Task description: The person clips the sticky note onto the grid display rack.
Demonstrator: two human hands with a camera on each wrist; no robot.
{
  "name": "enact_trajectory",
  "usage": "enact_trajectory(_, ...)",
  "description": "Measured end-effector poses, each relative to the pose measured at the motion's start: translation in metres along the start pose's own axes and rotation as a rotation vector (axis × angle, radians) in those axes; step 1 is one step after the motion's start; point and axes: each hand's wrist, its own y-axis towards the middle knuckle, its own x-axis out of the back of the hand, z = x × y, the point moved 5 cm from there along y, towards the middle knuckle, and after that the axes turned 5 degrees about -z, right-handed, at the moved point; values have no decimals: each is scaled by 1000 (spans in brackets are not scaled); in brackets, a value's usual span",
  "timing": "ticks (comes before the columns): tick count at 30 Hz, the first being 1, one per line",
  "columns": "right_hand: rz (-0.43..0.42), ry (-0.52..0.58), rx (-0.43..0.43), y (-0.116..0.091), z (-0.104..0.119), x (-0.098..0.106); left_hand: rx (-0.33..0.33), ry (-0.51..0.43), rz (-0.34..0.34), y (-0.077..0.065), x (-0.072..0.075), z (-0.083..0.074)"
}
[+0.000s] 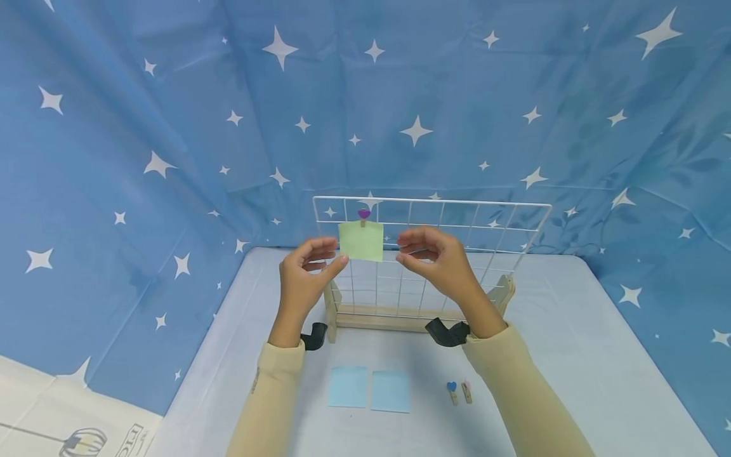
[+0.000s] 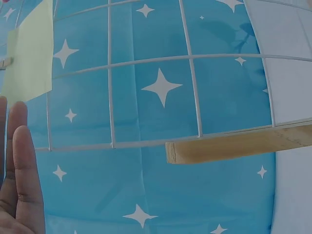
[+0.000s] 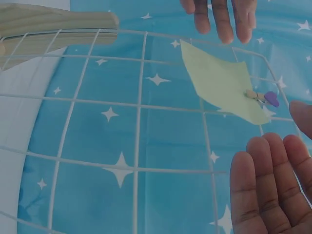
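A pale green sticky note (image 1: pixel 361 242) hangs near the top of a white wire grid (image 1: pixel 434 202). A small wooden clothespin with a purple heart (image 1: pixel 363 214) clips its upper edge to the grid. My left hand (image 1: pixel 308 270) is at the note's left side, thumb tip close to its lower left corner, fingers loosely bent. To the right of the note, my right hand (image 1: pixel 436 257) is held with relaxed fingers, a gap between them and the paper. Both palms face the note, and neither hand grips anything. The right wrist view shows the note (image 3: pixel 222 85) curling outward at its free end.
Wooden feet and a wooden bar (image 1: pixel 394 322) support the grid on a white-covered table (image 1: pixel 548 355). In front lie two blue sticky notes (image 1: pixel 348 387) and two small clothespins, one with a blue heart (image 1: pixel 452 388), one pink (image 1: pixel 466 388). Behind hangs a blue star-printed curtain (image 1: pixel 365 95).
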Motion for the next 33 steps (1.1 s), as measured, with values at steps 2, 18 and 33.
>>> enact_trajectory(2,5,5,-7,-3,-4,1,4,-9,14,-2,0,0)
enact_trajectory(18,24,3,-50,-22,-21,12,48,-29,79,-17,2,5)
enact_trajectory(33,44,24,-58,-41,-37,23,80,-32,157,-32,2,14)
